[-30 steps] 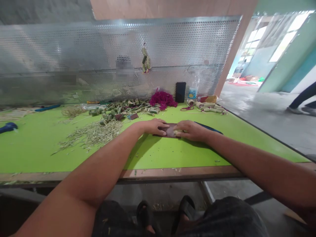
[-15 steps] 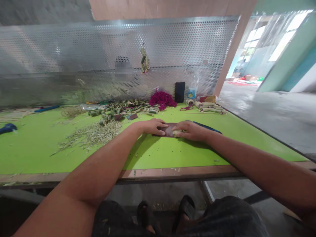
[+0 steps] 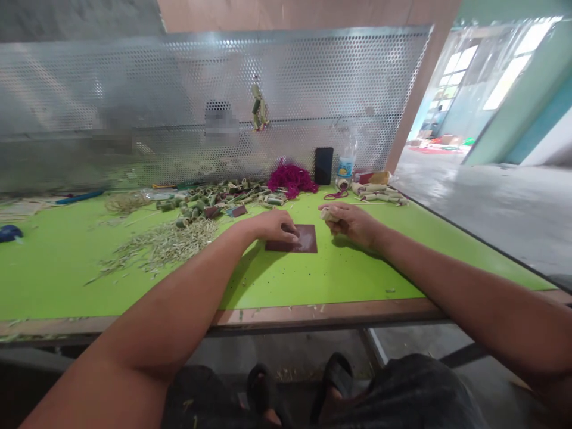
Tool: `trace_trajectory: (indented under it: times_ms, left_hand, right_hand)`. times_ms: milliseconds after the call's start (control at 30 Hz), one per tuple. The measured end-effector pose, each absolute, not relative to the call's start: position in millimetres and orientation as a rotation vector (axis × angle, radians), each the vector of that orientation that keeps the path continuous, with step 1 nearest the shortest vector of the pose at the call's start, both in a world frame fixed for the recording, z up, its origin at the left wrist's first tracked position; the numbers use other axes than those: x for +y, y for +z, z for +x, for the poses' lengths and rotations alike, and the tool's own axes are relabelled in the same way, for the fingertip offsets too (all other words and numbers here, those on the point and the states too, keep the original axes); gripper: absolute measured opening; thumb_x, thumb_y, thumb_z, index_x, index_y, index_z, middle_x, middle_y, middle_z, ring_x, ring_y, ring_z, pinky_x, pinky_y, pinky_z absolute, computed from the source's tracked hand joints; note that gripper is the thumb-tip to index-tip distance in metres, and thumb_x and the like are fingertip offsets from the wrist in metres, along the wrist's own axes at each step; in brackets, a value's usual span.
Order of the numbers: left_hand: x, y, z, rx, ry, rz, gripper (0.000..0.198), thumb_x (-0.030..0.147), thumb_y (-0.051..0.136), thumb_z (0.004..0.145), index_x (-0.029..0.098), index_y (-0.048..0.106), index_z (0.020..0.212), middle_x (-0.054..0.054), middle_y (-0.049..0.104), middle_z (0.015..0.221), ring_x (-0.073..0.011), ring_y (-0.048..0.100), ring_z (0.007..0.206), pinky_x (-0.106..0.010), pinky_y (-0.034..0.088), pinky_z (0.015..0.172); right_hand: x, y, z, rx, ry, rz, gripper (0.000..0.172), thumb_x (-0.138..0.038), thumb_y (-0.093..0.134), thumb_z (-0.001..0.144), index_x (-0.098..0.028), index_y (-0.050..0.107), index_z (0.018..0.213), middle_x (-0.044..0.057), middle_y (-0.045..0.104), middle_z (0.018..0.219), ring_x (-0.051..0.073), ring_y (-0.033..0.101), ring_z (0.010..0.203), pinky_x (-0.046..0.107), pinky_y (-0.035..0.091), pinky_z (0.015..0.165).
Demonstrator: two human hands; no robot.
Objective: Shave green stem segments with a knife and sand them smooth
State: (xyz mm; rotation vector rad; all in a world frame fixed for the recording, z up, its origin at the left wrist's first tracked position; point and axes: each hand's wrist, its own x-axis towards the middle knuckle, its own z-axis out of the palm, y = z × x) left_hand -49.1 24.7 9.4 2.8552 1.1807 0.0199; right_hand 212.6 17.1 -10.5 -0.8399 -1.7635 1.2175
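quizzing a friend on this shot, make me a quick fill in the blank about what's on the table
The left hand lies on a dark square sheet on a ____ table.
The right hand pinches a small pale piece, held to the ____ of the sheet.
A black phone stands beside a plastic ____.

Missing words: green; right; bottle
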Motion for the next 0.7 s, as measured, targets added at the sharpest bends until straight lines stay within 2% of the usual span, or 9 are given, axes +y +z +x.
trace_trajectory:
  times_ms: [100,233,333,567,700]
  left_hand:
    - [21.4,7.6,-47.8,1.175,0.143,2.888,0.043,0.056,0.062,0.078,0.020,0.071,0.101,-0.009,0.062,0.109,-0.0260,0.055,0.103,-0.035,0.042,0.089]
    - [18.4,1.3,-46.0,0.924,0.213,2.865,0.044,0.046,0.062,0.082,0.023,0.063,0.120,-0.008,0.055,0.128,-0.0258,0.050,0.117,-0.035,0.036,0.101]
    - [18.8,-2.5,-43.2,0.855,0.214,2.857,0.046,0.046,0.058,0.085,0.023,0.059,0.125,-0.007,0.053,0.132,-0.0242,0.048,0.121,-0.034,0.033,0.105]
    - [13.4,3.6,-31.9,0.975,0.139,2.978,0.042,0.049,0.057,0.085,0.021,0.064,0.114,-0.008,0.060,0.117,-0.0243,0.054,0.107,-0.032,0.039,0.094]
    - [9.3,6.4,-28.0,1.088,0.118,3.005,0.041,0.054,0.056,0.083,0.021,0.065,0.104,-0.007,0.062,0.104,-0.0236,0.056,0.096,-0.032,0.041,0.084]
  right_hand:
    - [12.4,-7.0,211.3,-1.608,1.534,-0.781,0.040,-0.048,0.053,0.084,-0.018,0.060,0.108,0.000,0.053,0.067,0.013,0.044,0.054,0.026,0.039,0.050]
    - [5.2,-1.5,209.1,-1.529,1.709,-0.780,0.042,-0.051,0.043,0.089,-0.016,0.058,0.107,-0.004,0.045,0.057,0.010,0.033,0.044,0.025,0.038,0.047]
    - [1.8,1.0,209.3,-1.542,1.784,-0.737,0.044,-0.053,0.041,0.089,-0.017,0.059,0.106,-0.005,0.043,0.054,0.010,0.031,0.042,0.024,0.037,0.045]
    - [-3.8,2.2,208.8,-1.607,1.869,-0.679,0.049,-0.057,0.038,0.090,-0.016,0.060,0.106,-0.006,0.040,0.050,0.009,0.028,0.040,0.024,0.036,0.043]
    - [-0.8,-1.3,207.3,-1.730,1.680,-0.750,0.054,-0.060,0.035,0.090,-0.016,0.061,0.107,-0.006,0.039,0.051,0.011,0.031,0.041,0.026,0.037,0.044]
